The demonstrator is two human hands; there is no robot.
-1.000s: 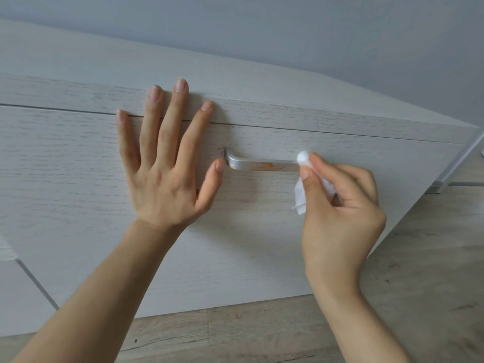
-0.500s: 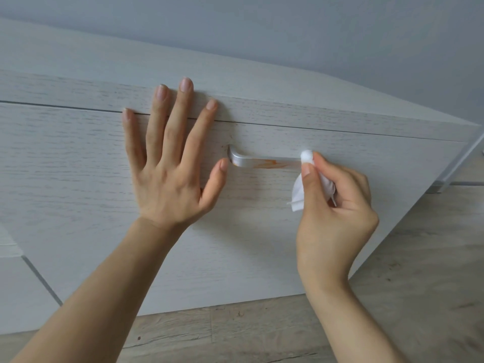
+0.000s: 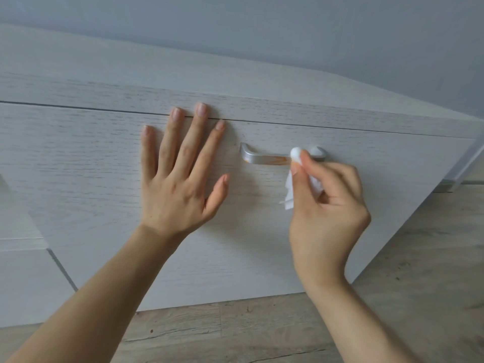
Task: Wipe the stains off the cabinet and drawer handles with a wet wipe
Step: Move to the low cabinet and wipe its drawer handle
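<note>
A silver bar handle (image 3: 262,158) is mounted on a pale wood-grain drawer front (image 3: 104,166). An orange-brown stain (image 3: 280,160) runs along the handle's lower edge, just left of the wipe. My right hand (image 3: 324,205) pinches a white wet wipe (image 3: 296,153) between thumb and forefinger and presses it on the handle, right of its middle. The wipe's loose end (image 3: 289,191) hangs below. The handle's right end (image 3: 319,151) shows past the fingers. My left hand (image 3: 180,176) lies flat with spread fingers on the drawer front, left of the handle.
The cabinet top (image 3: 157,66) runs above the drawer under a grey wall (image 3: 314,30). A wood-look floor (image 3: 392,297) lies below and to the right. Another white panel (image 3: 23,279) sits at the lower left.
My right hand slid the wipe a little left along the handle, so the handle's right end now shows. The view shifted; my left hand stays flat on the drawer.
</note>
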